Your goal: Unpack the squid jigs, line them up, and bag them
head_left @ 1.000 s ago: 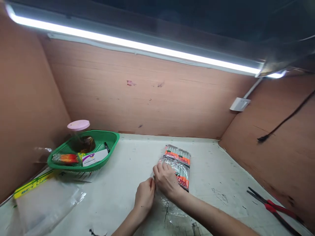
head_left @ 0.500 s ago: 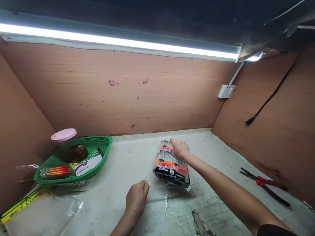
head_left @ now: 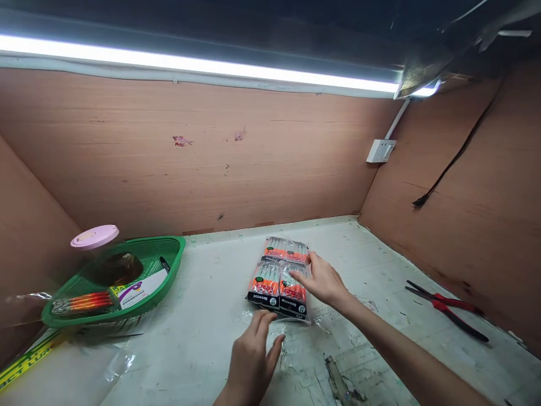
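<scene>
A clear plastic bag (head_left: 276, 276) lies flat on the worktop, filled with several smaller packs that have orange and black labels and slim pale pieces inside. My right hand (head_left: 323, 277) is at the bag's right side, thumb and fingers apart, resting against the plastic. Just off the near left corner of the bag is my left hand (head_left: 256, 352), its thumb and fingers spread with nothing between them. Whether its fingertips touch the plastic edge I cannot tell.
At left stands a green basket (head_left: 163, 293) holding a pink-lidded jar (head_left: 95, 237), an orange-tipped bundle (head_left: 84, 303) and a card. Long-nosed pliers (head_left: 443, 304) with red and black handles lie at right. A yellow-headed plastic bag (head_left: 63, 366) lies front left; a socket box (head_left: 381, 151) is on the wall.
The bag has settled flat, turned more face-up and shifted left in view. My left hand has let go of its plastic edge and opened; my right hand has slid nearer along the side and loosened.
</scene>
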Demonstrator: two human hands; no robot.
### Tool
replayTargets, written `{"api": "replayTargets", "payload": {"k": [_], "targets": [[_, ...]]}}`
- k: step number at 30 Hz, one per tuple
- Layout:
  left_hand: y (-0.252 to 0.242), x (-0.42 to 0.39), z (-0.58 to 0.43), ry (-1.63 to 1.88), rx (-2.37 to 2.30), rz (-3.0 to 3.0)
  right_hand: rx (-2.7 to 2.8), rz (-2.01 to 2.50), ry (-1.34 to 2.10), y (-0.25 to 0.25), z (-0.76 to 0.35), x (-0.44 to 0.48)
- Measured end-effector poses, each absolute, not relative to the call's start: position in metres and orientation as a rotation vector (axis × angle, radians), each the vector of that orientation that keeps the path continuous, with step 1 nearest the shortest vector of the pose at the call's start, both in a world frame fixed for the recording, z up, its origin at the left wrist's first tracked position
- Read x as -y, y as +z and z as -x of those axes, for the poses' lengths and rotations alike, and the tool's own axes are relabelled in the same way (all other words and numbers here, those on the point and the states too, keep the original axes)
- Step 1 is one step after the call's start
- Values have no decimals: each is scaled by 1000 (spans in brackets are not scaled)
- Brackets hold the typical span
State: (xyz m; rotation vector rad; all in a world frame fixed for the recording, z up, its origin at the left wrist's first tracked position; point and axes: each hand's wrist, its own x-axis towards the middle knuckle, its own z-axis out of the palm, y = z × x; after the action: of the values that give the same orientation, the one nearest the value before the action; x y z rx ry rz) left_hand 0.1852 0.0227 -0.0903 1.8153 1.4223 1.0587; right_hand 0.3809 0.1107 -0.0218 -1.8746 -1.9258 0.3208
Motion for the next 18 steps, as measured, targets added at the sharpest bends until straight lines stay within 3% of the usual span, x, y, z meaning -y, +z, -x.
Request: {"api": "replayTargets", "payload": {"k": [3,7,14,18], "targets": [[-108,-28,-221,1001,-1225,-1861,1860,1731,550,-38,-383,-90],[-123,-35,-256,901,-1368,-2328,1767,1668,707,-51,-383,-87],[-93,-30,-250,1042,-1418,-2623,1652,1777,470,-56,-373,-99],[-103,-10,-218,1037,-1364,-2678,1649,1997,294,-43,-402,-128]]}}
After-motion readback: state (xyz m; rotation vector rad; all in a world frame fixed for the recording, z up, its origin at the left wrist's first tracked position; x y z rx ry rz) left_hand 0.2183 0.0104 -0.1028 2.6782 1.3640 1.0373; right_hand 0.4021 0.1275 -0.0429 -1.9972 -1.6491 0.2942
